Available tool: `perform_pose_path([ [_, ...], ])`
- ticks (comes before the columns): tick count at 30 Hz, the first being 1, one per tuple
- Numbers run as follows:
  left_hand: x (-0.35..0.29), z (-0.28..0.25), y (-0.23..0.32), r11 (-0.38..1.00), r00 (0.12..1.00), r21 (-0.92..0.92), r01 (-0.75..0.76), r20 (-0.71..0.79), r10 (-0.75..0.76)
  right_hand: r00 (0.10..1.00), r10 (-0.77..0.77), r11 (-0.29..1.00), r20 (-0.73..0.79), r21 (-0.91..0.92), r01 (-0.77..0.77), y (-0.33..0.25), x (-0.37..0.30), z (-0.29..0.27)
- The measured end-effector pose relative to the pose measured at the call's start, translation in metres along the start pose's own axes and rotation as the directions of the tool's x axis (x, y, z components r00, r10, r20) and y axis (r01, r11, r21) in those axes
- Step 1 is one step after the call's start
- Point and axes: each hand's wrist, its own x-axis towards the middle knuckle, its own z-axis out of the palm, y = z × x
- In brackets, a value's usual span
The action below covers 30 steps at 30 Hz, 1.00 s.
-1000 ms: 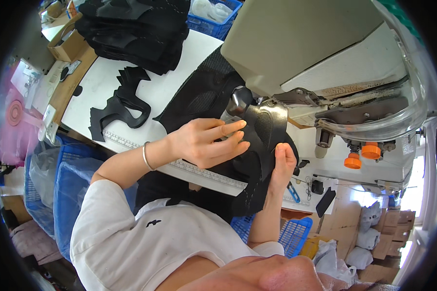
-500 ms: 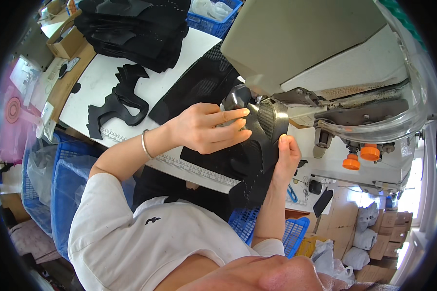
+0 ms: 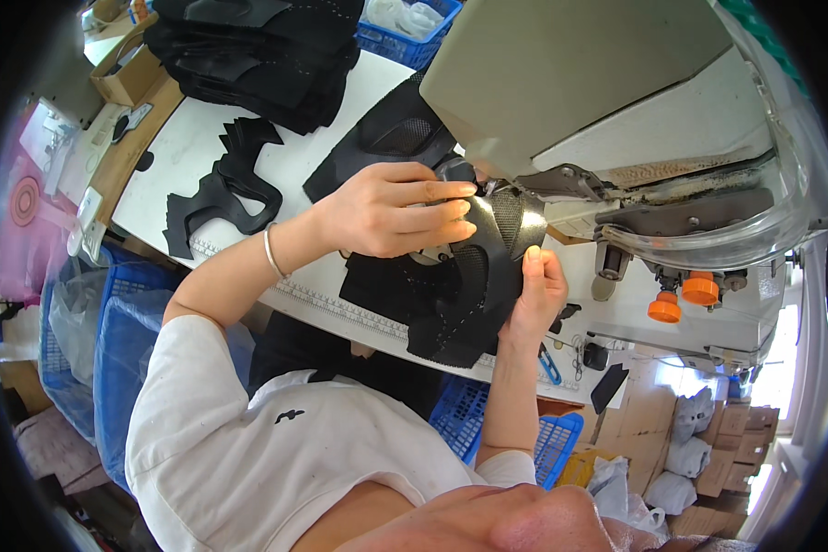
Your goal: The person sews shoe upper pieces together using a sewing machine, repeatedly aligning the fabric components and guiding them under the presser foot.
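Note:
A black shoe upper piece [image 3: 478,308] with mesh panels and rows of small holes lies under the sewing machine [image 3: 580,83], near its lit needle area. My left hand [image 3: 386,212], with a bracelet at the wrist, has its fingers bent together on the piece just left of the needle. What lies beneath those fingertips is partly hidden. At the piece's right edge, my right hand [image 3: 535,294] pinches it, thumb on top. Another mesh part [image 3: 400,138] of black material stretches out beyond my left hand. The needle tip itself is hard to make out.
Stacked black pieces [image 3: 248,69] stand at the far left of the white table [image 3: 170,156]. Curved black cutouts [image 3: 239,189] lie nearer, beside a ruler strip [image 3: 340,317]. Blue baskets [image 3: 129,368] stand at the left. Orange knobs [image 3: 664,307] project from the machine at right.
The upper piece has turned and shifted, its near flap moving left and away from me. My left hand has moved slightly farther away; my right hand has shifted a little with the edge.

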Motion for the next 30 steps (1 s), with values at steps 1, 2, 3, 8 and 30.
perform_pose_path([
  [1,0.001,0.000,-0.002,1.000,1.000,-0.022,-0.007,-0.021,0.007,1.000,-0.005,1.000,-0.009,0.013,0.005,0.001,0.000,0.002],
  [2,0.001,-0.001,-0.004,1.000,1.000,-0.022,-0.006,-0.021,0.006,1.000,-0.009,1.000,-0.019,0.025,0.010,0.003,0.000,0.004],
  [3,0.002,-0.002,-0.005,1.000,1.000,-0.017,-0.012,-0.010,0.012,1.000,-0.009,1.000,-0.020,0.023,0.010,0.005,0.000,0.004],
  [8,0.006,-0.013,-0.019,0.999,0.997,-0.045,-0.010,0.070,0.013,0.997,-0.073,0.997,0.017,0.022,0.072,0.006,-0.007,0.012],
  [30,0.006,0.000,0.085,0.931,0.920,0.168,0.323,0.173,-0.351,0.985,-0.144,0.976,-0.098,0.149,0.157,0.023,-0.020,0.052],
])
